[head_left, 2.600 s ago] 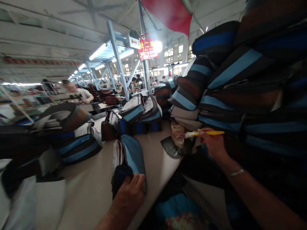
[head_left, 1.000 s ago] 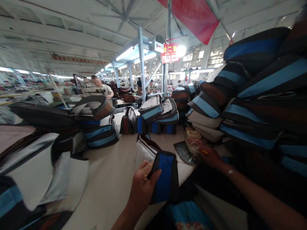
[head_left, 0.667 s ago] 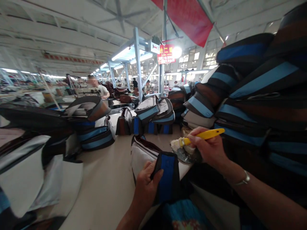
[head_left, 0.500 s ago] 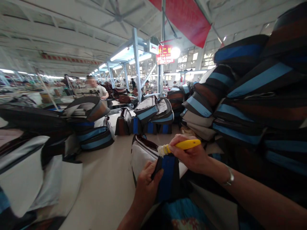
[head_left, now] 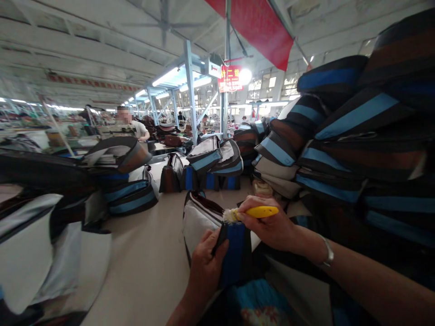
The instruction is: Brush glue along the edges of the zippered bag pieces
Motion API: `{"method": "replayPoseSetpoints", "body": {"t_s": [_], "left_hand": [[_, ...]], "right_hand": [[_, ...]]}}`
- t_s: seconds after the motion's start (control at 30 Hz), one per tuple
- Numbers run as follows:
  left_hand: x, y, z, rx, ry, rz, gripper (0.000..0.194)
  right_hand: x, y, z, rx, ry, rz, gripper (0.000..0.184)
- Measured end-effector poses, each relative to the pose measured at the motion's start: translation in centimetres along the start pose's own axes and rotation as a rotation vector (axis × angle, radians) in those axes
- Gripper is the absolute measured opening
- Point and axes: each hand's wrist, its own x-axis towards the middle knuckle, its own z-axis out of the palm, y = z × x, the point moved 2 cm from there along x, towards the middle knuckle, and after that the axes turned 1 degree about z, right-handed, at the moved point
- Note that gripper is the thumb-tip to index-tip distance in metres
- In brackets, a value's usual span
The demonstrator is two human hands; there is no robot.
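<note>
The right grip (head_left: 268, 226) has just come across from the pot (head_left: 261, 186), closed round the brush (head_left: 260, 211), so the bristles are at the bag (head_left: 237, 248) now, by its upper edge. The left grip (head_left: 206, 253) pinches that bag just below them. From where I stand I can't tell whether the bristles actually touch; the pot is half hidden beyond the right grip, and the bag's bottom fades into shadow below both

The right hand's grip (head_left: 267, 224) hides most of a pale container (head_left: 261, 186) and part of the brush (head_left: 263, 211). At right, the edge cuts off the pile of bags (head_left: 384, 136). The ceiling fan (head_left: 165, 23) is blurred; far-left clutter (head_left: 25, 115) is too small to identify.
</note>
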Motion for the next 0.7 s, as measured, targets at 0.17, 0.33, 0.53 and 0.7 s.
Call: {"method": "replayPoseSetpoints", "body": {"t_s": [0.17,0.33,0.53,0.7], "left_hand": [[-0.5,-0.2,-0.1,0.173,0.048,0.085,0.031],[-0.9,-0.3,0.9,0.432,0.085,0.240,0.035],[-1.7,0.1,2.5,0.930,0.088,0.507,0.036],[-2.0,0.9,3.3,1.084,0.079,0.608,0.034]], "right_hand": [[-0.8,0.6,-1.4,-0.094,-0.005,0.063,0.010],[-1.5,-0.1,-1.5,-0.006,-0.036,0.045,0.009],[-1.2,-0.4,-2.0,-0.119,-0.007,0.036,0.010],[0.0,-1.2,-1.6,-0.076,-0.114,0.056,0.012]]}}
